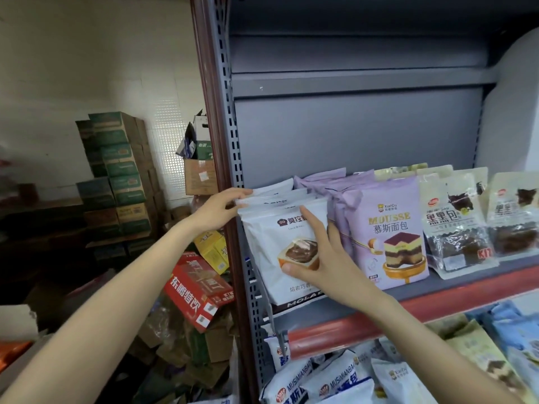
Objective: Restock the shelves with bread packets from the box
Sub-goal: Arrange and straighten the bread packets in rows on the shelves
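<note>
The right hand [323, 258] presses flat on the front white bread packet [280, 258] on the shelf [437, 290], left hand [217, 209] steadying the row's tops – neither grip clenched – leaning packets could topple forward

A row of white bread packets [280, 243] stands upright at the left end of the shelf [455, 290], one behind another. Just right of it stands a row of mousse bread packets [390, 228], then clear bags [455, 225] further right. More packets [335, 380] lie on the shelf below. Left of the shelf unit, stacked cartons [116, 170] stand against the wall, a drinks carton [195, 290] before them.
</note>
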Tool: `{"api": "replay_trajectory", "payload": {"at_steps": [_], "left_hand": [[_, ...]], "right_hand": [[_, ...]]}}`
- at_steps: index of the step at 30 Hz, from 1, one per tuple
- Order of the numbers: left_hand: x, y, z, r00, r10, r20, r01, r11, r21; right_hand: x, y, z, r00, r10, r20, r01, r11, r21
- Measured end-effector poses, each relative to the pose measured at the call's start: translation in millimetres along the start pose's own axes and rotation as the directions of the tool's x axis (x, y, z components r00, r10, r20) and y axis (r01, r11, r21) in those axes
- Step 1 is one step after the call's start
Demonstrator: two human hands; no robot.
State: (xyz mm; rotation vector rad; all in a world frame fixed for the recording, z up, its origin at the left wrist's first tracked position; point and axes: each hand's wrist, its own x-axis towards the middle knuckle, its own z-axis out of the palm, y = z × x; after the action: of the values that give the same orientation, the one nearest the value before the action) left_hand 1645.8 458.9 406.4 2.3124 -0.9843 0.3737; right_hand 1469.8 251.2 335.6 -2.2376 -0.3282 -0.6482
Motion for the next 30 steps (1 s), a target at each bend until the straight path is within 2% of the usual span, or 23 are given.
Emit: {"api": "replay_trajectory", "payload": {"at_steps": [4,6,8,9,11,15,21,24,30], "left_hand": [[-5,-3,12,0.992,-0.003,-0.123,-0.009,0.995,-0.096],[-17,9,13,0.959,-0.104,-0.263,0.042,0.972,-0.233],[-41,31,17,0.874,-0.304,-0.379,0.079,0.858,-0.507],[-55,40,24,0.835,-0.388,-0.39,0.064,0.772,-0.632],[-84,59,47,0.804,-0.463,-0.374,0.025,0.654,-0.756],[-109,86,90,0.839,-0.486,-0.247,0.105,0.588,-0.802],[-95,104,102,0.863,-0.428,-0.269,0.046,0.595,-0.802],[-92,109,101,0.874,-0.417,-0.249,0.077,0.625,-0.777],[-88,104,103,0.87,-0.472,-0.14,0.201,0.602,-0.773]], "right_hand": [[1,-4,3,1.0,-0.013,-0.007,0.013,1.0,-0.018],[0,-5,5,1.0,-0.017,-0.02,0.017,0.999,-0.041],[0,-3,6,0.999,-0.023,-0.033,0.022,0.999,-0.04],[-1,-2,6,0.999,-0.022,-0.04,0.02,0.999,-0.035],[-1,0,5,0.999,-0.009,-0.051,0.008,1.0,-0.019],[1,1,4,0.999,0.007,-0.036,-0.006,1.0,0.009],[1,1,4,0.999,0.019,-0.043,-0.018,1.0,0.021],[2,3,4,1.0,0.015,-0.025,-0.014,0.999,0.038],[4,9,2,0.998,-0.012,0.055,0.007,0.996,0.084]]}}
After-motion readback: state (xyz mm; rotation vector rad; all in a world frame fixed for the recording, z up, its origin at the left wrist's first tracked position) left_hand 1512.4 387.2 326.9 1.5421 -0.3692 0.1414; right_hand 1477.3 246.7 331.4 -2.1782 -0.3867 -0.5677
